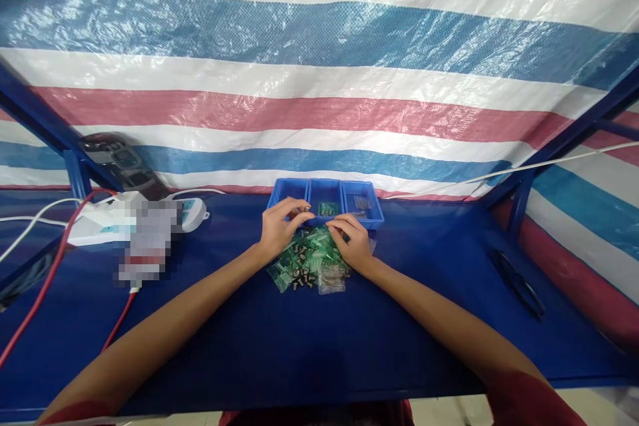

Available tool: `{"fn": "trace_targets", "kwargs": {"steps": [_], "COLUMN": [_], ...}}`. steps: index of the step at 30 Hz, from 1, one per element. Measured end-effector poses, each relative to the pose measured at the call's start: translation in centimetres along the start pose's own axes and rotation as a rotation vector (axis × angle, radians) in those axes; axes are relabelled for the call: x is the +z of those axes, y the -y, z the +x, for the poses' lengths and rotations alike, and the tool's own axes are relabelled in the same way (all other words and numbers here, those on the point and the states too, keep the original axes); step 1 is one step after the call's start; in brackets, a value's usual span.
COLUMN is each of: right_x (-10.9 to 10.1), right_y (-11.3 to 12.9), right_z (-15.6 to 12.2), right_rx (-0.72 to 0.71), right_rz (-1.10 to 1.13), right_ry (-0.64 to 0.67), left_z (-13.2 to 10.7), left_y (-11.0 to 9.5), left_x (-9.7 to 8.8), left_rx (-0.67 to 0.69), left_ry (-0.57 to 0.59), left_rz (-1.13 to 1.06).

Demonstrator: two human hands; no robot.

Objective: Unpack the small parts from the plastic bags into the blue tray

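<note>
Both my hands rest at the far middle of a blue table (319, 339). My left hand (279, 227) has its fingers curled in a pinch near the front rim of a blue three-compartment tray (325, 185). What the pinch holds is too small to make out. My right hand (353, 239) lies curled with fingertips pressed on a pile of small green plastic bags (312, 254) mixed with tiny dark metal parts (301, 273). The tray's middle compartment holds a green bag, the right one dark small parts.
A white power strip (120, 216) with red and white cables lies at the left, next to a dark device (120, 160). Black pliers (519, 283) lie at the right. A striped tarp (319, 66) closes off the back. Blue frame posts stand at both sides.
</note>
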State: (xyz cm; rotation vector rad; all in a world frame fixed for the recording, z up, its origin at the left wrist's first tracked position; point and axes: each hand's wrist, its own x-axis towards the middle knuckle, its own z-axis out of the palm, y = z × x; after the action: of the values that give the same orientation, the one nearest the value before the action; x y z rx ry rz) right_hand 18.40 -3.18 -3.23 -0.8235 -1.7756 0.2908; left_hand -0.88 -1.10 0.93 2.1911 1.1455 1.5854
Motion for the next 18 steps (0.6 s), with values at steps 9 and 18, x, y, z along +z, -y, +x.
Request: {"fn": "trace_targets", "kwargs": {"steps": [9, 18], "right_x": [0.1, 0.1], "right_y": [-0.1, 0.1], "right_z": [-0.1, 0.1], "right_rx": [0.017, -0.016], "right_rz": [-0.009, 0.011], "right_ry": [0.006, -0.007], "left_z": [4.1, 5.0], "left_y": [2.2, 3.7], "left_x": [-3.4, -4.7], "left_rx": [-0.028, -0.107], "left_ry": [0.157, 0.395], "left_rz": [0.305, 0.431]}}
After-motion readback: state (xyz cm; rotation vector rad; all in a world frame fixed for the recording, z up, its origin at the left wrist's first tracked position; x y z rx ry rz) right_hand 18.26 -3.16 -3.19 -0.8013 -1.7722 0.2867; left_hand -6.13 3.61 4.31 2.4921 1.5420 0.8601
